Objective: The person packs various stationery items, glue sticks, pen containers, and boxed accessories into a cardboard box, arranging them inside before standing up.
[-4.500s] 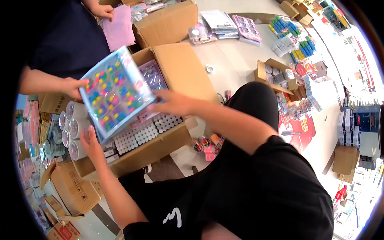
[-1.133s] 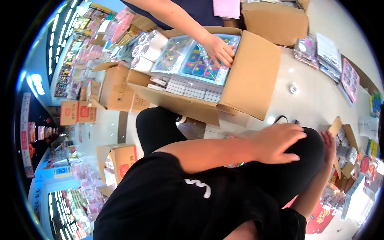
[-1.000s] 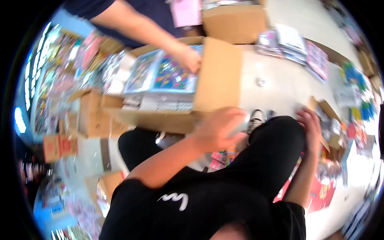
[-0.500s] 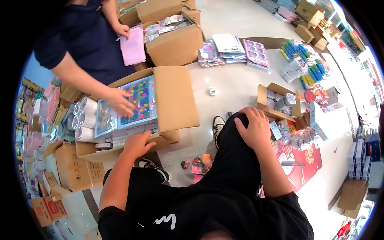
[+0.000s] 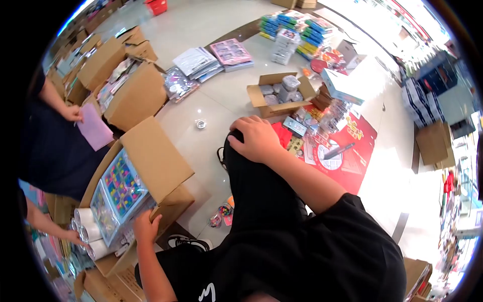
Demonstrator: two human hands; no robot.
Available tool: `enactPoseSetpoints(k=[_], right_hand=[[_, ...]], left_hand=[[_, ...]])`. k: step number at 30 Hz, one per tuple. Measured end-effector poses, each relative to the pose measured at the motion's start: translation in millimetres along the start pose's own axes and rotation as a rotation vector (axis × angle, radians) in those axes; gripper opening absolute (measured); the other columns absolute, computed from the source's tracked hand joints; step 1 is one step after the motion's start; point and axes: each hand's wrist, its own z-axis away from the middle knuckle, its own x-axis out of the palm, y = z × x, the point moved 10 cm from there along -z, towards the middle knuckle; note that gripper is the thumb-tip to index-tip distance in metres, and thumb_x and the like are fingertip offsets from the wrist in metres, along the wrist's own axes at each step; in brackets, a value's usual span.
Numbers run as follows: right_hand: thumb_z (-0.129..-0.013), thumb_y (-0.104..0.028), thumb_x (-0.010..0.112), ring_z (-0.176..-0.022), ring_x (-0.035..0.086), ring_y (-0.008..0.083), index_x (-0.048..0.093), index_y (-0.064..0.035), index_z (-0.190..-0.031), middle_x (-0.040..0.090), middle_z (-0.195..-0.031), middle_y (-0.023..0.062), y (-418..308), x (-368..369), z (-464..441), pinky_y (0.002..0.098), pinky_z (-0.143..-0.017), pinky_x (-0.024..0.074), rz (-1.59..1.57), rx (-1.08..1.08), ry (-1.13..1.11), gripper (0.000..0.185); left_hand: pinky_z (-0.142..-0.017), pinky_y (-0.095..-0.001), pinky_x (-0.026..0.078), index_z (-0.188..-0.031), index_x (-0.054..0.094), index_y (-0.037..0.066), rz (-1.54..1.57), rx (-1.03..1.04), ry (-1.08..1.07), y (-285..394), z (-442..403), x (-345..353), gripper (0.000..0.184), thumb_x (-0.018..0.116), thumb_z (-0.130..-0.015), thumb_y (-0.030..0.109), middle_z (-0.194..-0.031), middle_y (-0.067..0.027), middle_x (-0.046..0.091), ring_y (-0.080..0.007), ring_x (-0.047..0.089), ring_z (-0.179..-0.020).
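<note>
While the near rim of a big carton (image 5: 157,160) is touched by the left hand (image 5: 146,229), the right hand (image 5: 255,138) is rested on the knee of the black trousers (image 5: 256,191), across a strip of floor (image 5: 216,108) from the carton. The left fingers are bent at the carton's rim and the thumb is raised; whether the cardboard is actually gripped cannot be told. The right hand is relaxed, palm down over the knee, and nothing is held in it. The big carton is set on the floor beside the left knee, with its large flap spread outward. Inside it, two blue-edged cases of coloured balls (image 5: 122,185) are laid side by side, and white tubs (image 5: 91,232) are packed at the end away from the flap. Just by these tubs another person's hand (image 5: 75,237) is seen. Beyond the carton, a pink sheet (image 5: 97,127) is held by a person in dark clothes (image 5: 50,151). To the carton's right, a small round roll (image 5: 200,124) is placed on the floor. Well apart from the carton, farther right, a small open box (image 5: 255,95) is filled with wrapped jars (image 5: 287,89), and a pen (image 5: 338,151) is laid on a red sheet (image 5: 362,156).
</note>
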Motion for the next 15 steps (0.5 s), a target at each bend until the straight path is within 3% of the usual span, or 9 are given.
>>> enactPoseSetpoints(k=[10, 11, 14, 15], right_hand=[[-0.09, -0.035, 0.067, -0.113, 0.063, 0.0294, 0.071, -0.0107, -0.107, 0.072, -0.11, 0.0085, 5, 2, 3, 0.0459, -0.097, 0.0486, -0.017, -0.006, -0.019, 0.03], [-0.088, -0.036, 0.066, -0.11, 0.065, 0.0286, 0.072, -0.0116, -0.103, 0.072, -0.108, 0.0083, 4, -1, 3, 0.0457, -0.092, 0.0503, 0.008, -0.04, 0.041, 0.029], [-0.088, -0.035, 0.066, -0.102, 0.067, 0.0368, 0.074, -0.0059, -0.101, 0.072, -0.102, 0.0158, 6, 0, 1, 0.0488, -0.089, 0.0535, -0.034, -0.008, 0.016, 0.033], [-0.087, -0.034, 0.067, -0.1, 0.068, 0.0373, 0.074, -0.0042, -0.102, 0.072, -0.101, 0.0172, 2, -3, 0, 0.0485, -0.089, 0.0537, -0.006, -0.022, 0.018, 0.034]], left_hand=[[-0.081, -0.0488, 0.053, -0.112, 0.071, 0.008, 0.05, -0.129, -0.117, 1, 10, 2, 0.04, 0.08, -0.084, 0.034, -0.102, -0.0213, 0.072, -0.044, 0.067, -0.097], [-0.082, -0.0487, 0.053, -0.115, 0.071, 0.007, 0.053, -0.086, -0.074, -3, 7, 4, 0.043, 0.079, -0.084, 0.036, -0.103, -0.0213, 0.072, -0.044, 0.067, -0.098], [-0.086, -0.0494, 0.053, -0.121, 0.069, 0.006, 0.033, 0.005, -0.011, -18, 6, 16, 0.051, 0.077, -0.086, 0.042, -0.109, -0.0221, 0.072, -0.0442, 0.067, -0.102], [-0.088, -0.0501, 0.053, -0.124, 0.068, 0.006, 0.016, -0.038, -0.086, -10, 5, 14, 0.053, 0.076, -0.087, 0.043, -0.112, -0.0225, 0.071, -0.0436, 0.066, -0.105]])
